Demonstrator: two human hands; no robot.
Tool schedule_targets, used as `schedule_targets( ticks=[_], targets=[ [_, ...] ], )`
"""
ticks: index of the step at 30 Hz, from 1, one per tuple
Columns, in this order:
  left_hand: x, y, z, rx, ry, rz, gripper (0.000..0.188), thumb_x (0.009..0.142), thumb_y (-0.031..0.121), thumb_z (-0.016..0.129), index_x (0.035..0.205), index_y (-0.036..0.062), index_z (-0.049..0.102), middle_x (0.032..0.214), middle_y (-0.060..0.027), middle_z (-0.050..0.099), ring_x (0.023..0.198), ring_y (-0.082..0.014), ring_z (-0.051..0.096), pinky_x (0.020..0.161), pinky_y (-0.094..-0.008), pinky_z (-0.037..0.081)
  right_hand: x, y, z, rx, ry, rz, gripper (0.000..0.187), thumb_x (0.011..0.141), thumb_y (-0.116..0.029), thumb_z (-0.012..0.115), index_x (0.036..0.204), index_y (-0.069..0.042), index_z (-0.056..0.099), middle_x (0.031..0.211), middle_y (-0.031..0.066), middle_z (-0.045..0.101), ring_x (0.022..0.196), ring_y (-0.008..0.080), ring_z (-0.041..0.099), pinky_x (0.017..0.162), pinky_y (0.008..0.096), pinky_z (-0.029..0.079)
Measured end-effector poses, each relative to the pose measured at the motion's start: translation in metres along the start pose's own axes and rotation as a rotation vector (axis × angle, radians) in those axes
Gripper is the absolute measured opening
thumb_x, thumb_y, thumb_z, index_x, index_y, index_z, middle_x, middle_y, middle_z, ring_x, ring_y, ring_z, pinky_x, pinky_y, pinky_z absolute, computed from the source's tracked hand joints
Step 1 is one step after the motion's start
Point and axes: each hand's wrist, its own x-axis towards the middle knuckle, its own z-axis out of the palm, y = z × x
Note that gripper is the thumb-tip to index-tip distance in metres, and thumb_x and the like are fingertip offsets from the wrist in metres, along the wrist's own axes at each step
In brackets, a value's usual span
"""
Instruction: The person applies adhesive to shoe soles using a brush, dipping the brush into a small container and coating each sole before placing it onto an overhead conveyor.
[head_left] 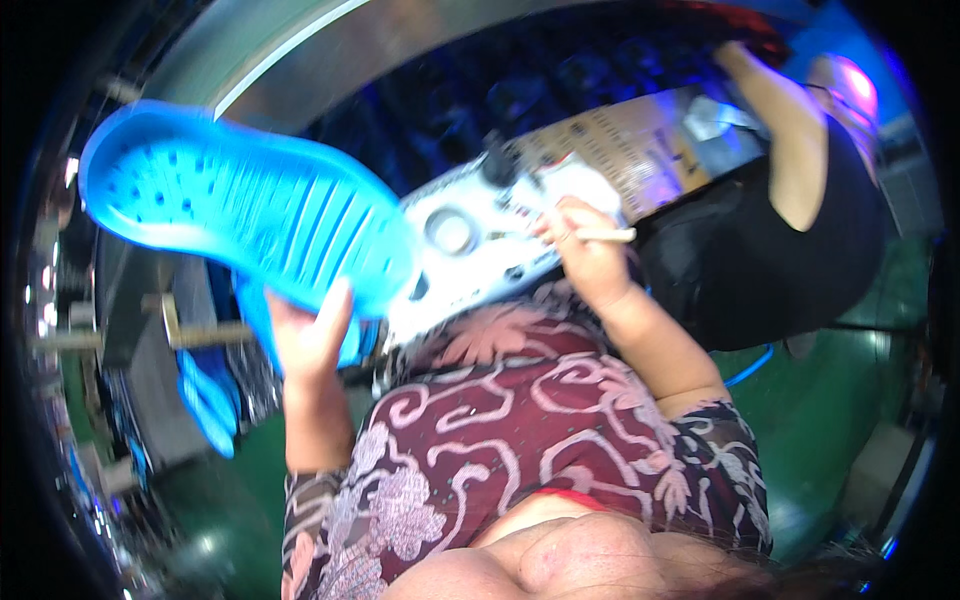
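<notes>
Left hand (305, 335): fingers wrapped on the edge of a blue sole (240, 205), holding it up at the left of the view, ribbed underside and small holes toward the camera.
Sole: tilted, its broad end high at the left, its narrow end by the left hand, just beside the white machine (470, 250).
Right hand (590, 250): closed on a thin pale stick (605, 236), held over the white machine's right end.
Machine: white, with a round ring on its face and a dark knob on top; blurred, so its kind is hard to tell, perhaps a press.
Second blue piece (208, 400): lower left, below the sole, apart from both hands.
Other person (790, 200): black top, bare arm, upper right behind the machine.
Floor (830, 400): green.
</notes>
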Motion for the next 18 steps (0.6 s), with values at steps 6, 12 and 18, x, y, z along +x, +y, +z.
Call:
schedule_targets(
  ticks=[6,12,18],
  targets=[
    [0.039,0.043,0.024,-0.535,-0.777,-0.678,0.082,0.068,0.02,0.069,0.129,-0.0119,0.026,0.099,-0.0216,0.058,0.047,-0.0158,0.058,0.033,-0.0221,0.045,-0.024,-0.015,-0.027,-0.021,0.082,0.259,0.025,0.088,-0.015,0.053,0.072,0.002,0.063,0.064,0.008,0.057,0.062,0.0148,0.056,0.057,0.0277,0.043],
    [0.235,0.052,0.225,-0.676,-1.022,-0.434,0.037,0.084,0.026,0.062,0.104,-0.003,0.052,0.079,-0.0103,0.059,0.063,-0.0162,0.06,0.052,-0.0198,0.048,-0.043,-0.017,-0.023,0.073,0.347,0.44,0.027,0.09,-0.016,0.051,0.074,0.001,0.063,0.063,0.004,0.057,0.058,0.0096,0.053,0.055,0.0234,0.041],
    [0.28,0.102,0.31,-0.995,-0.521,-0.15,0.068,0.086,0.019,0.059,0.134,-0.007,0.02,0.101,-0.0244,0.057,0.082,-0.026,0.063,0.072,-0.0266,0.053,-0.049,-0.008,-0.017,0.11,0.348,0.484,0.029,0.091,-0.02,0.051,0.075,0.001,0.063,0.066,0.0045,0.059,0.06,0.01,0.053,0.057,0.0237,0.042]
  ],
)
